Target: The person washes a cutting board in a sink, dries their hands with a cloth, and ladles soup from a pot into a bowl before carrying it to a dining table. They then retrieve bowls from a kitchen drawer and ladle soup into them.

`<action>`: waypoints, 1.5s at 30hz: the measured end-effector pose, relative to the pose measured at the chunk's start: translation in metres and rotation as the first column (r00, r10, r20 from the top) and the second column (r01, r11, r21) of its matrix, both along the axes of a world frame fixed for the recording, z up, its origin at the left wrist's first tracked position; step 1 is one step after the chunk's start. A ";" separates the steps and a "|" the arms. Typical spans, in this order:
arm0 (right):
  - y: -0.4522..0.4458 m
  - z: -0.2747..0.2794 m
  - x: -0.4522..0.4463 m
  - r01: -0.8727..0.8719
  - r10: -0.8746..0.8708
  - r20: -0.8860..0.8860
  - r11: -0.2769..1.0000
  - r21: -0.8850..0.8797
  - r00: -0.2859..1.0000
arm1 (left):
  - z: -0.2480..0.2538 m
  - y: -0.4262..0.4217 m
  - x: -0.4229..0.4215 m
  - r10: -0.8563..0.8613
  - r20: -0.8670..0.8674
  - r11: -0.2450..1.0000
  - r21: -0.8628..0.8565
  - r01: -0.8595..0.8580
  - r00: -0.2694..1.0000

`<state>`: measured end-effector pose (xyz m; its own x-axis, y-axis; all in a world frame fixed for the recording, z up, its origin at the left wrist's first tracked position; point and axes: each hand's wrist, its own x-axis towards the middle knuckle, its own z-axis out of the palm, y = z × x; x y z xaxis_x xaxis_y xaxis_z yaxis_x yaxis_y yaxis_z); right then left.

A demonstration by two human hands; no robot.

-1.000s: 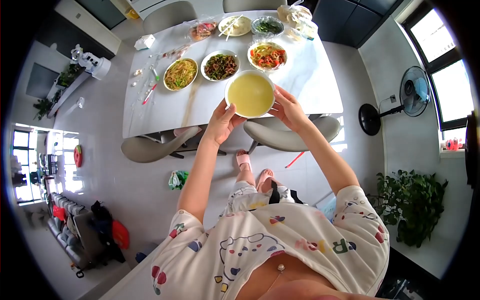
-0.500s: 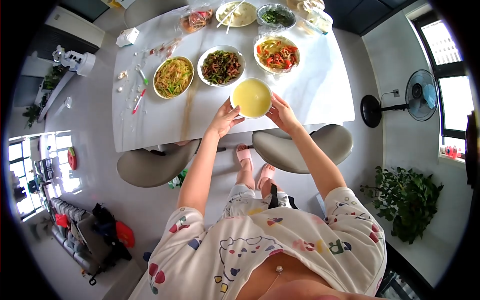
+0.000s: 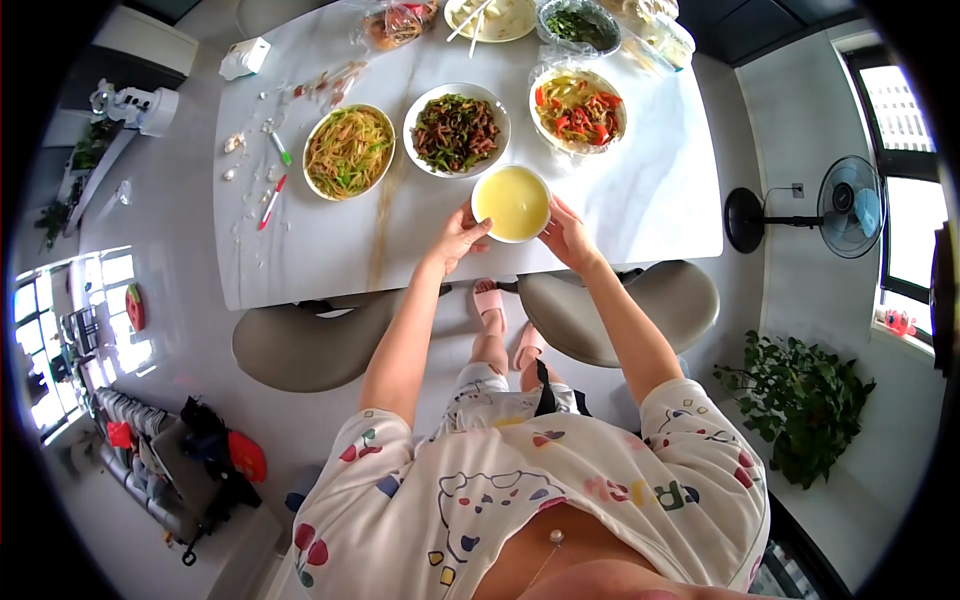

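A white bowl of yellow liquid (image 3: 512,203) is held level between my two hands at the near edge of the marble-look table (image 3: 330,245). My left hand (image 3: 458,238) grips its left side, with the thumb at the rim. On the opposite side, my right hand (image 3: 568,236) has its fingers around the wall and partly under it. Whether the bowl's base touches the table I cannot tell. Just beyond it stand a plate of dark meat with green pieces (image 3: 456,132), a bowl with red pepper strips (image 3: 578,110) and a plate of shredded noodle-like food (image 3: 349,152).
Farther back are a dish with chopsticks (image 3: 490,18), a bowl of greens (image 3: 578,28) and plastic bags (image 3: 655,42). Two pens, the red one (image 3: 272,202) nearer, lie at left. Grey chairs (image 3: 310,345) line the near edge; a fan (image 3: 850,205) stands right.
The bowl stays in both hands and sits slightly farther right and lower in view. The table and dishes have shifted a little in view as the camera moved.
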<state>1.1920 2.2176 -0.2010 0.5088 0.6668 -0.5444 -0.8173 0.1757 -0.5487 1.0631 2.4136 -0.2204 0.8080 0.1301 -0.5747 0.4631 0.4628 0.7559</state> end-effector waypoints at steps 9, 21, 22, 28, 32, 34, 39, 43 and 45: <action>0.005 -0.003 0.009 -0.010 0.010 0.008 1.000 -0.029 1.000 | -0.007 0.009 0.009 -0.029 0.007 0.999 -0.027 0.029 1.000; -0.012 -0.006 -0.002 0.422 -0.120 0.584 0.806 -0.416 0.803 | 0.040 -0.038 -0.050 0.511 -0.119 0.855 0.174 -0.489 0.851; -0.003 0.024 -0.016 0.473 -0.117 0.694 0.810 -0.347 0.711 | 0.051 -0.045 -0.064 0.565 -0.125 0.822 0.172 -0.543 0.815; 0.026 0.107 -0.120 -0.175 0.212 0.766 0.976 -0.131 0.607 | 0.112 -0.107 -0.141 0.924 0.019 0.373 0.181 -0.910 0.383; 0.023 0.089 -0.234 -0.784 0.570 0.674 0.620 0.022 0.470 | 0.123 -0.160 -0.211 0.939 0.323 -0.013 0.375 -0.927 0.117; 0.006 0.148 -0.288 -0.948 0.714 0.673 0.312 -0.056 0.195 | 0.149 -0.188 -0.254 0.909 0.416 -0.234 0.451 -0.861 -0.029; -0.069 0.186 -0.426 -0.957 0.729 0.643 -0.288 -0.023 -0.235 | 0.201 -0.291 -0.378 0.713 0.575 -0.696 0.508 -0.508 -0.401; -0.155 0.205 -0.531 -0.771 0.543 0.680 -0.635 -0.052 -0.493 | 0.231 -0.401 -0.480 0.385 0.637 -0.910 0.382 -0.160 -0.668; -0.207 0.218 -0.581 -0.658 0.414 0.718 -0.749 -0.079 -0.559 | 0.242 -0.465 -0.527 0.229 0.675 -0.952 0.305 -0.017 -0.701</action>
<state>0.6107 2.0108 0.0174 -0.9980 -0.0071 -0.0636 0.0638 -0.1866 -0.9804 0.5359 1.9483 0.0219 -0.9783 -0.0554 0.1998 0.2066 -0.1814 0.9615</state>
